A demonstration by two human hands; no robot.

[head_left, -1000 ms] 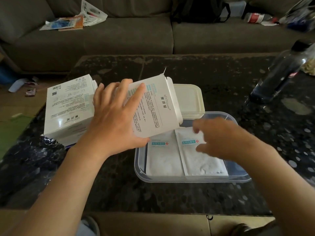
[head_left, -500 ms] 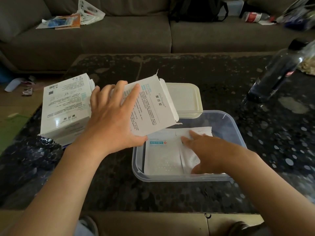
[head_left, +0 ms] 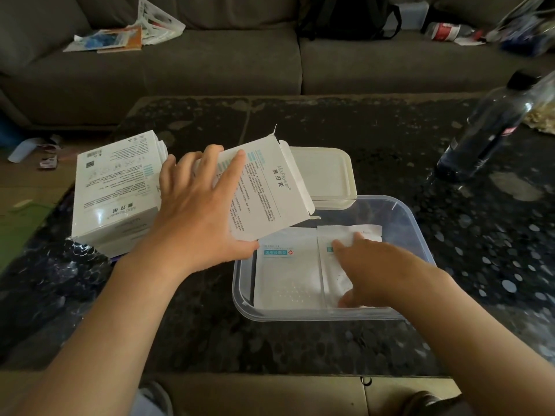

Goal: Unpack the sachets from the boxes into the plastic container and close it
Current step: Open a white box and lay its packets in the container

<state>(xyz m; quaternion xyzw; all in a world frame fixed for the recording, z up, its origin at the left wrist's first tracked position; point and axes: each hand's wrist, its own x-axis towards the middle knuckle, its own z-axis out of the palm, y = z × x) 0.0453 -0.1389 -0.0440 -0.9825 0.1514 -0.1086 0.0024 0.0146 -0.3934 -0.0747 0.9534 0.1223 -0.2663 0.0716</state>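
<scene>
My left hand (head_left: 198, 214) grips a white open box (head_left: 264, 193), tilted with its open flap end over the clear plastic container (head_left: 420, 235). Two white sachets lie flat side by side in the container: the left sachet (head_left: 288, 274) and the right sachet (head_left: 348, 235). My right hand (head_left: 372, 271) rests flat on the right sachet, fingers spread, pressing it down inside the container. The container's white lid (head_left: 324, 172) lies just behind it. A stack of more white boxes (head_left: 114, 190) sits at the left of the table.
A dark plastic bottle (head_left: 486, 130) stands at the right on the dark speckled table (head_left: 360, 130). A grey sofa (head_left: 240, 61) with papers, a bag and clutter runs along the back. The table's near edge is below the container.
My right hand dropped from above the container onto the right sachet and now presses it flat. The box in my left hand stayed in about the same place.
</scene>
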